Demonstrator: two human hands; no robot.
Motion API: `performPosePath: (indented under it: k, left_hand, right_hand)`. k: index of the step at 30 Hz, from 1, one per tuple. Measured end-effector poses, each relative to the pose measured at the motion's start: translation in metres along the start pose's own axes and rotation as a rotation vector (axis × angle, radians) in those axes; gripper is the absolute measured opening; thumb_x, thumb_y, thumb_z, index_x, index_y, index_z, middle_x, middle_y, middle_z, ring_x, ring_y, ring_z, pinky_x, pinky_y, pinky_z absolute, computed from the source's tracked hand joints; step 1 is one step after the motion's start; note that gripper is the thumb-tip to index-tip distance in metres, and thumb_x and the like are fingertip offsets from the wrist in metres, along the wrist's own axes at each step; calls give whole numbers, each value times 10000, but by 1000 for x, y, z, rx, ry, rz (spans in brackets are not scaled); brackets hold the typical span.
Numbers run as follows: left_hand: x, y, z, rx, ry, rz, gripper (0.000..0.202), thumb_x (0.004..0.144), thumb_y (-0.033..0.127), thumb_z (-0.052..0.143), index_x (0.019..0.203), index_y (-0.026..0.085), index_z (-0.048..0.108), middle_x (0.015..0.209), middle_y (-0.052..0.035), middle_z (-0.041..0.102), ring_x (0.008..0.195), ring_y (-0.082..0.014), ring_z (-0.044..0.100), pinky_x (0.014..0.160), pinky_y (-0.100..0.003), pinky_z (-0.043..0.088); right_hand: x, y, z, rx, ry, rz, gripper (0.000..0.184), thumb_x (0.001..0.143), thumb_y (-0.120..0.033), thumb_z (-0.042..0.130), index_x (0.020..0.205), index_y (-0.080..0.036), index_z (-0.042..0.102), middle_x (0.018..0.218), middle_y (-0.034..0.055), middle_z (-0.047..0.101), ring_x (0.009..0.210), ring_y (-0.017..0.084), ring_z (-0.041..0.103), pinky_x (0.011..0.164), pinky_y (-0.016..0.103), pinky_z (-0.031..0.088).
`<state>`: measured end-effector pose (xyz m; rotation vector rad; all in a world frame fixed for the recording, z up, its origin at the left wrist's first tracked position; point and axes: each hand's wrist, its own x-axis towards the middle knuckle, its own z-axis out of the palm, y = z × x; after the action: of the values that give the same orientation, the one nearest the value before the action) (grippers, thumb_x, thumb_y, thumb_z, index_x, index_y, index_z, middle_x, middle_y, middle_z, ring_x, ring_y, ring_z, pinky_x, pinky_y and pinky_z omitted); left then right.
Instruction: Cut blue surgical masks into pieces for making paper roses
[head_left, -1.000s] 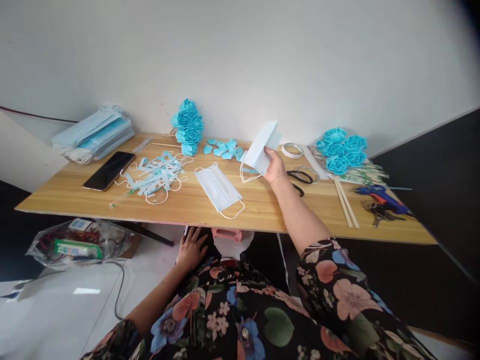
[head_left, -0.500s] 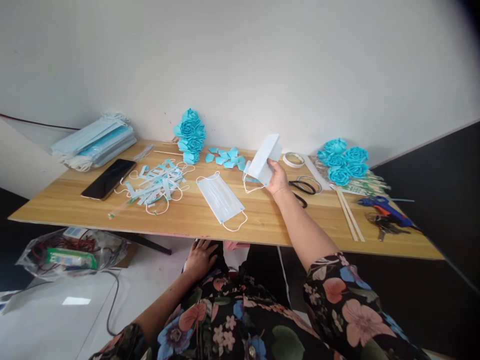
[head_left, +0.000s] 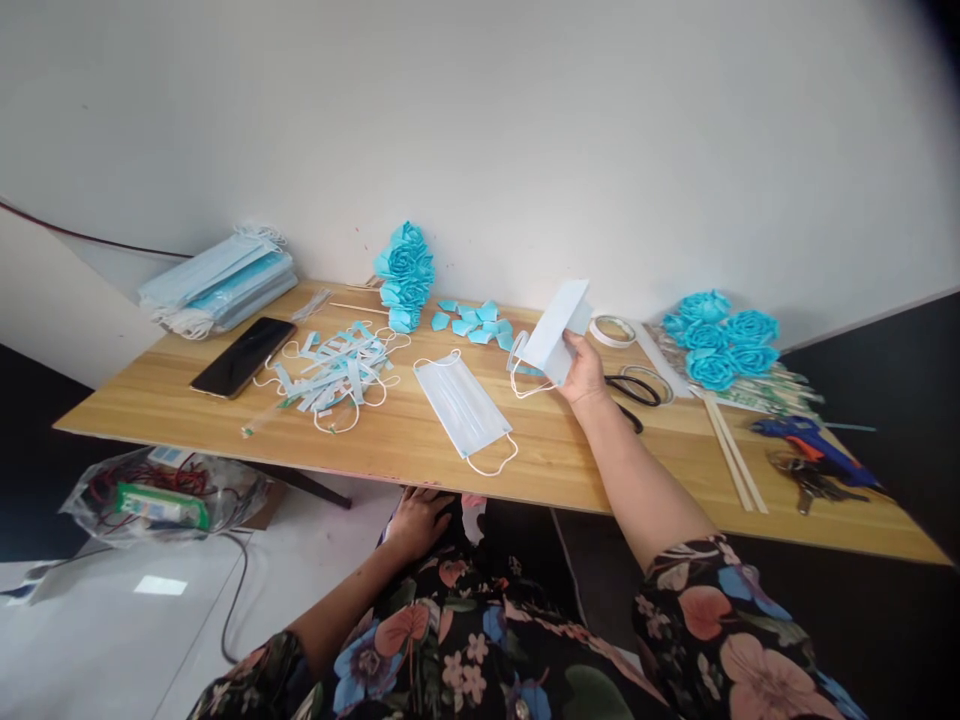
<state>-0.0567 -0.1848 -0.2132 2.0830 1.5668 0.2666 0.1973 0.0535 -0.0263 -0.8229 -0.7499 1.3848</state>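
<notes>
In my right hand is a folded face mask, pale side outward, raised a little above the table with its ear loops dangling. My left hand lies flat on my lap below the table's front edge, fingers spread, holding nothing. A second face mask lies flat and slanted on the table, left of the held one. Behind them are several cut blue pieces. Black-handled scissors, partly hidden by my right wrist, lie beside it, near a roll of white tape.
Left on the wooden table are a stack of masks, a phone and a heap of cut strips with loops. Blue flowers stand behind. Rightward are more blue flowers, sticks, a glue gun and keys.
The whole view has shifted, so the table and its things appear farther right and slightly tilted. The right hand still holds the folded mask; the left hand stays on my lap.
</notes>
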Motion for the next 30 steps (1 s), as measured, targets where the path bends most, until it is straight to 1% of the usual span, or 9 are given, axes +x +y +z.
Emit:
performPosePath:
  k: [3,8,14,17,20,23,27,30]
  left_hand:
    - [1,1,-1,-12,-13,5,409,940,307,555,1333,308,665,1410,-47,634,1329,-277,534,1208,-515,297]
    - [-4,-4,-2,-21,20,12,390,938,278,547,1301,304,689,1411,-44,631,1354,-274,513,1205,-500,320]
    - [-14,-16,0,38,53,-52,387,945,252,523,1289,266,699,1481,-59,576,1416,-284,469,1200,-511,350]
    - [-18,-19,2,57,65,-59,396,953,242,497,1296,272,694,1527,-50,530,1460,-287,421,1194,-531,362]
    - [-17,-19,5,64,68,-50,394,953,253,500,1293,272,697,1539,-46,515,1474,-299,403,1197,-544,357]
    - [-12,-17,4,62,59,-42,388,956,262,497,1287,268,701,1523,-43,535,1458,-304,424,1194,-541,362]
    - [-6,-16,2,56,31,-49,387,957,247,503,1288,256,702,1479,-63,579,1414,-284,476,1201,-515,351]
    - [-5,-17,2,43,31,-66,389,955,244,515,1298,259,697,1484,-64,573,1417,-284,471,1203,-513,342]
  right_hand:
    - [0,-1,-1,9,6,-1,284,638,-356,777,871,-234,671,817,10,778,972,289,743,864,435,631]
    - [0,1,0,25,9,15,267,638,-347,773,858,-233,672,820,8,780,953,279,742,856,419,629]
    - [-2,0,3,-37,-64,21,335,621,-444,782,845,-235,646,795,20,776,970,305,740,874,449,620]
    - [-3,-1,6,1,-57,31,321,615,-408,790,843,-237,642,798,15,777,979,299,738,888,437,617]
    - [-5,-3,8,44,-35,43,256,653,-363,767,836,-234,642,802,15,778,990,288,735,885,421,619]
    - [-7,-4,11,72,-23,66,190,689,-320,739,828,-225,650,792,18,778,983,283,736,861,410,626]
    - [-8,-5,13,125,1,88,118,728,-260,706,824,-207,663,740,13,769,920,259,748,828,376,634]
    - [-7,-6,13,160,12,100,94,746,-226,687,831,-188,671,720,13,763,872,241,754,814,353,637]
